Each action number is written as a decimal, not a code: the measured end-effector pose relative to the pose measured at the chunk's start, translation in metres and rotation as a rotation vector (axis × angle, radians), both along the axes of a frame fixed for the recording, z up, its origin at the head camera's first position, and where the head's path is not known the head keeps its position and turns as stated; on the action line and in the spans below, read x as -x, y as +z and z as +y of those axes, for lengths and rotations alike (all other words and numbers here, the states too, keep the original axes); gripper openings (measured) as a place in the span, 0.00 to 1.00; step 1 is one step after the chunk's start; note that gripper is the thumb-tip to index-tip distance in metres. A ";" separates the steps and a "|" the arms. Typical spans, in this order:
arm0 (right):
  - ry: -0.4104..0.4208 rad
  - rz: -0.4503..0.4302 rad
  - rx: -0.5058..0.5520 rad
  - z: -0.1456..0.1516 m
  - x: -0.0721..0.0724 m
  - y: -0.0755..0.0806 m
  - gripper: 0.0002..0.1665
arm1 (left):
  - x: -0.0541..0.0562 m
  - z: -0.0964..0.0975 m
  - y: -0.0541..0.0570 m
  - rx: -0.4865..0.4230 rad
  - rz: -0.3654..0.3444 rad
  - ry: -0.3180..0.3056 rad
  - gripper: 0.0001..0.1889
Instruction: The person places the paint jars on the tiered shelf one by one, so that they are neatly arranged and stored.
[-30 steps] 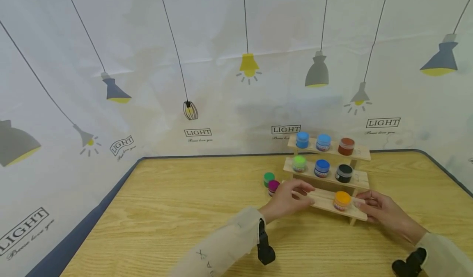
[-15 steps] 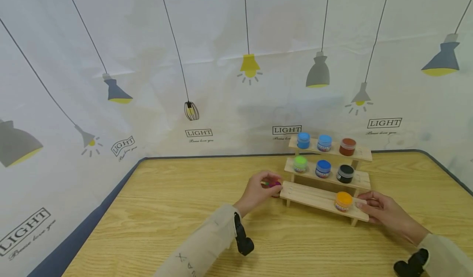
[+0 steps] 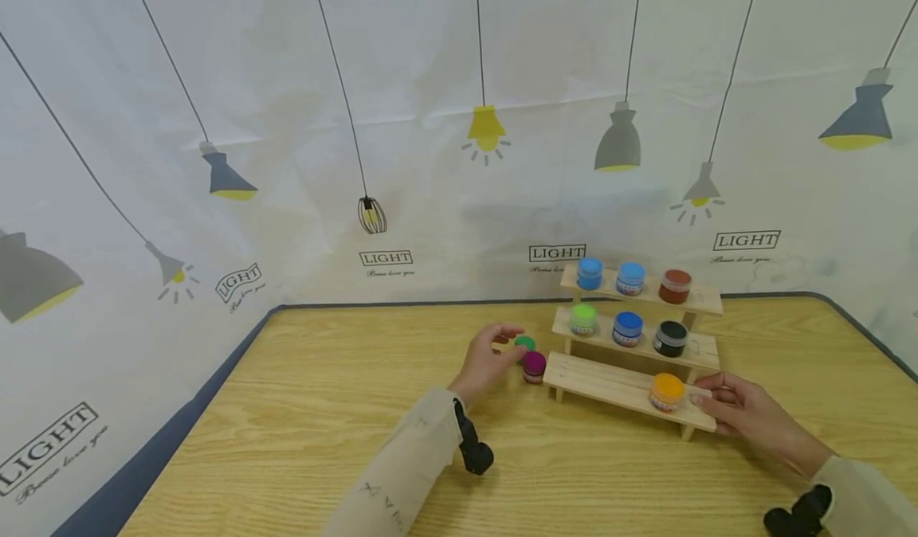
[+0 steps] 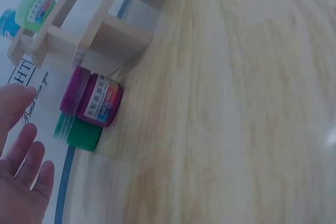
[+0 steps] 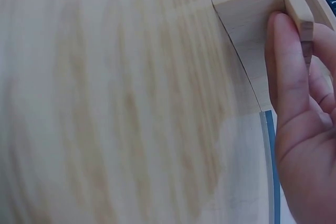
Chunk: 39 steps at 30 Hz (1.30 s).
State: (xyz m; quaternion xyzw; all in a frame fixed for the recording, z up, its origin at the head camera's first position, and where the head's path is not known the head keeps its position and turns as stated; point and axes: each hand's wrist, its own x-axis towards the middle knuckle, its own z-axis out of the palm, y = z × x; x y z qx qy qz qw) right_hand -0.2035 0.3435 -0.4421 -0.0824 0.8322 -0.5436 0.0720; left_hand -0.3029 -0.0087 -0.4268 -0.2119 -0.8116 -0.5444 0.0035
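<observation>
My left hand point(image 3: 484, 364) is just left of two small paint jars, one with a green lid point(image 3: 525, 343) and one purple point(image 3: 534, 368). Its fingers are spread and hold nothing. In the left wrist view, a gap shows between the fingers and the purple jar point(image 4: 100, 98), which stands in front of the green jar point(image 4: 84, 134). My right hand point(image 3: 760, 419) grips the right end of the lowest step of a three-step wooden rack point(image 3: 595, 376), thumb on one face and fingers on the other. An orange jar point(image 3: 667, 392) stands near that thumb.
On the middle step are light green point(image 3: 582, 319), blue point(image 3: 627, 328) and black point(image 3: 670, 339) jars. The top step bears two light blue jars point(image 3: 630, 279) and a brown-red one point(image 3: 675, 286). Behind the wooden table point(image 3: 344, 378) hangs a lamp-printed cloth point(image 3: 430, 154).
My left hand has left the lowest step, gone left to the green and purple jars, then drawn slightly back so both show again. My right hand has kept its place on the rack.
</observation>
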 end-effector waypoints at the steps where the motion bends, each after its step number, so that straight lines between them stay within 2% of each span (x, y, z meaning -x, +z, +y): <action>1: -0.008 -0.008 -0.001 0.000 0.000 0.000 0.24 | 0.002 0.000 0.000 0.010 -0.006 0.002 0.14; 8: 0.005 -0.007 -0.012 0.000 0.000 0.002 0.24 | 0.008 -0.002 -0.003 0.038 -0.073 -0.014 0.19; 17: -0.003 -0.016 -0.023 0.000 0.000 0.001 0.24 | 0.014 -0.002 -0.005 0.065 -0.137 -0.051 0.21; 30: -0.007 -0.029 -0.028 0.000 0.000 0.002 0.24 | 0.017 0.002 -0.006 0.145 -0.134 -0.150 0.21; 39: -0.033 -0.047 -0.031 -0.003 -0.002 0.004 0.27 | 0.019 0.001 -0.009 0.169 -0.123 -0.151 0.21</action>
